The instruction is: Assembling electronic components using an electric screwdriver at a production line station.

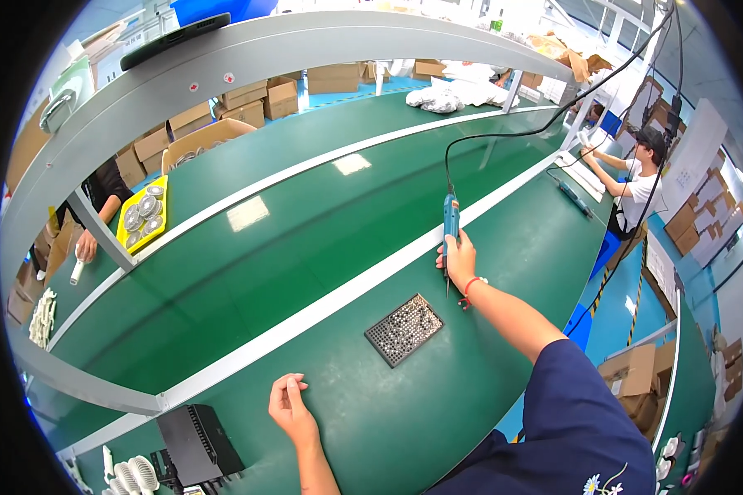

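Head view, right hand (459, 260) gripping slim blue screwdriver (451, 221), perforated screw tray (404, 329)

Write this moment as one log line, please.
right hand: grips electric screwdriver upright | left hand: empty on green table | screw tray: between hands

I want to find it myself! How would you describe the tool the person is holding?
Start on the long green workbench. Near its white dividing strip, the right hand grips a slim blue electric screwdriver, tip down. Unlike the dark screw tray nearby, it stands upright and has a black cable rising from its top.
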A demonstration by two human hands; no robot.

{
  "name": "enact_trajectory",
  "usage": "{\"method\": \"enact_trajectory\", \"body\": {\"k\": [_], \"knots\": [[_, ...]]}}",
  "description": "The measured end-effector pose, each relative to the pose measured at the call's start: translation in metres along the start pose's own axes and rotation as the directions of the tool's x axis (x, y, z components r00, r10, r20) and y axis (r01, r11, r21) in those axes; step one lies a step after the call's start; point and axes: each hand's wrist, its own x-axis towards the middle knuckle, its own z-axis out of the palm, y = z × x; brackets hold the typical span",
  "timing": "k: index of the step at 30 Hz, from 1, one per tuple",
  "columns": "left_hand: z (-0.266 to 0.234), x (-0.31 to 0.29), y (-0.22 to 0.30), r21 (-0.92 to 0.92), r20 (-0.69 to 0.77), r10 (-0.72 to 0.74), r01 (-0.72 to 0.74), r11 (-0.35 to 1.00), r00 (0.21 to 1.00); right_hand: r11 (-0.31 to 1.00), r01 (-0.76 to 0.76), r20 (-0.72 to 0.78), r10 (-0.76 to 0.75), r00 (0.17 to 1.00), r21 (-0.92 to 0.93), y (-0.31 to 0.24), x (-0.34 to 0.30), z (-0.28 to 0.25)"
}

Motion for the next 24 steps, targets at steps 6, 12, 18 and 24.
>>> {"method": "enact_trajectory", "body": {"k": [6, 12, 18, 24], "knots": [[0.0012, 0.0014, 0.0005, 0.001, 0.002, 0.004, -0.004, 1.000, 1.000, 1.000, 0.010, -0.009, -0.010, 1.000, 0.012, -0.0007, 0.0007, 0.0011], [0.0023, 0.0005, 0.0021, 0.008, -0.006, 0.005, -0.005, 1.000, 1.000, 1.000, 0.006, -0.008, -0.006, 1.000, 0.002, -0.0039, -0.0008, 0.0001], [-0.0006, -0.0034, 0.0011, 0.037, -0.012, -0.003, 0.003, 0.999, 1.000, 1.000, 0.015, -0.018, -0.015, 1.000, -0.018, -0.0028, -0.0049, 0.0005], [-0.0012, -0.0010, 0.0027, 0.062, -0.013, -0.002, 0.003, 0.998, 1.000, 1.000, 0.012, -0.005, -0.013, 1.000, -0.017, -0.0021, -0.0040, 0.0004]]}}
